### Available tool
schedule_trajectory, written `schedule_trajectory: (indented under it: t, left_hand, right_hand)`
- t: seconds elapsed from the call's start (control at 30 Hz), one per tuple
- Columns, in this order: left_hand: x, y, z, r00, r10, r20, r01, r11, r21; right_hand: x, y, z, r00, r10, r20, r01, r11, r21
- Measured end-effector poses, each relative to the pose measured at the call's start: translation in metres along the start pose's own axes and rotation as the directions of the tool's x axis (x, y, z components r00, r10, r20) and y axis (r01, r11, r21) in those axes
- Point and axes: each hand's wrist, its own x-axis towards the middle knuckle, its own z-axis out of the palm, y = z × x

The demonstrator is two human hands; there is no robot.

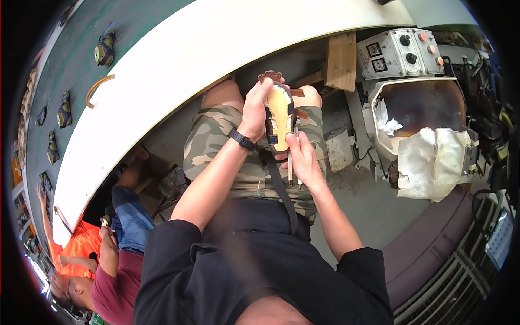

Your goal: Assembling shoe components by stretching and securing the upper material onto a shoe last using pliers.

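Head view: person sat w/ camo shorts [211,135] under the work, black watch [242,140] on L wrist. Task item = unfinished sandal [280,114], held up over the lap btwn both hands, pale yellow sole facing the cam, dark & white strap ends folded onto its edge, brown straps [301,113] sticking out on R side. L hand [254,111] had its fingers closed around the upper L side of the sandal. R hand [305,161] pinched the lower end, thumb at the sole edge, fingers partly hidden underneath; a slim tool w/ pale handle [290,167] was also at R hand, exact grip on it can't tell. Ahead: curved white tabletop [216,32], tan ring [99,89] near its far edge; beyond it, green surface [143,24] w/ several dark shoes [105,49]. R side: control box [403,54] w/ knobs & btns above a scorched-looking basin [379,89], crumpled white paper [385,120] inside, silvery sheet [433,165] over its front. Lower L: two co-workers, orange top [84,241] and maroon top [120,281].
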Motion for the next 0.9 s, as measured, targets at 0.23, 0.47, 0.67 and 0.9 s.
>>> schedule_trajectory:
  t: [0.23, 0.47, 0.67, 0.9]
  left_hand:
    - [0.006, -0.014, 0.0, 0.991, 0.127, -0.049, -0.116, 0.975, 0.19]
    - [0.002, -0.01, 0.0, 0.974, 0.224, -0.024, -0.209, 0.937, 0.281]
    - [0.001, -0.011, 0.001, 0.943, 0.333, -0.006, -0.31, 0.883, 0.352]
    - [0.0, -0.012, -0.002, 0.944, 0.331, -0.002, -0.309, 0.884, 0.352]
  right_hand:
    - [-0.001, -0.014, -0.038, 0.992, -0.087, -0.091, 0.079, 0.993, -0.083]
    - [0.006, -0.103, -0.066, 0.945, -0.002, 0.328, 0.009, 1.0, -0.019]
    - [0.031, -0.127, -0.063, 0.865, 0.17, 0.471, -0.165, 0.985, -0.053]
    - [0.037, -0.139, -0.065, 0.824, 0.265, 0.501, -0.259, 0.962, -0.084]
